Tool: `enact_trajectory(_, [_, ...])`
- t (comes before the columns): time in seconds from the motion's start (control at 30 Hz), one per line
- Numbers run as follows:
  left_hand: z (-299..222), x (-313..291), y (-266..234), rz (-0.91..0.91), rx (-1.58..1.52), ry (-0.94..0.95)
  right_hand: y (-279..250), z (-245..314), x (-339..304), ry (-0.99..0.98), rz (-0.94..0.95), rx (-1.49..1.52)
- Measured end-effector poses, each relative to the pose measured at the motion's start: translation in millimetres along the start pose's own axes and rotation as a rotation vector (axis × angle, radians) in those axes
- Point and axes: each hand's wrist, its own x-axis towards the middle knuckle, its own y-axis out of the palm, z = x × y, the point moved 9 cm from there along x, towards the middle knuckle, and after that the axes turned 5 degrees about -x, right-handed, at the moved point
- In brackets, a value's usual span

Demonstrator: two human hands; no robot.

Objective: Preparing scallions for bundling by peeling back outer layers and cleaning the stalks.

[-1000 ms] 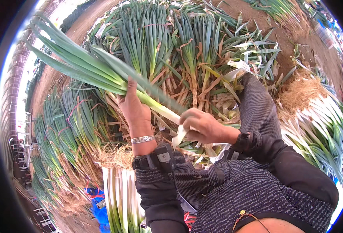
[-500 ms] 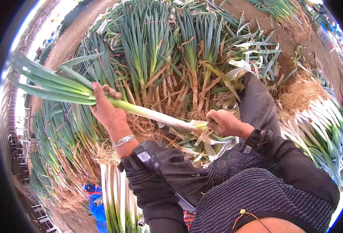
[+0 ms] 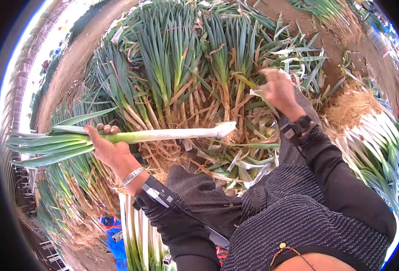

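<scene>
My left hand (image 3: 106, 143) is closed around a long green onion (image 3: 177, 134), gripping it where the green leaves meet the pale shank. The stalk lies nearly level, leaves to the left and its bare white root end to the right. My right hand (image 3: 278, 90) is away from the stalk, raised at the right above my knee. Motion blurs it, but its fingers look stretched and apart from the thumb. A pale scrap of peel (image 3: 256, 92) shows at the thumb; whether it still touches the hand is unclear.
Unpeeled green onions (image 3: 167, 58) with dry roots lie ahead, and more bundles (image 3: 73, 180) at the left. Loose peelings (image 3: 249, 162) cover the ground before my legs. White-stemmed onions are piled at the right (image 3: 371, 144) and near my left arm (image 3: 140, 226). A blue plastic sheet (image 3: 115, 246) lies beside them.
My right hand has left the root end and swung up and to the right. The root end is now bare and white. The onion in my left hand has turned nearly level.
</scene>
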Motion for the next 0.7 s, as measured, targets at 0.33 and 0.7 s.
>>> enact_trajectory(0.33, [-1.0,1.7,-11.2,-0.099,0.001,-0.012,37.7,152.1,-61.4,-0.671,0.276,0.221])
enact_trajectory(0.7, [-20.2,3.0,-40.9,-0.291,-0.067,-0.011,8.3,-151.4,-23.5,0.087,-0.040,-0.237])
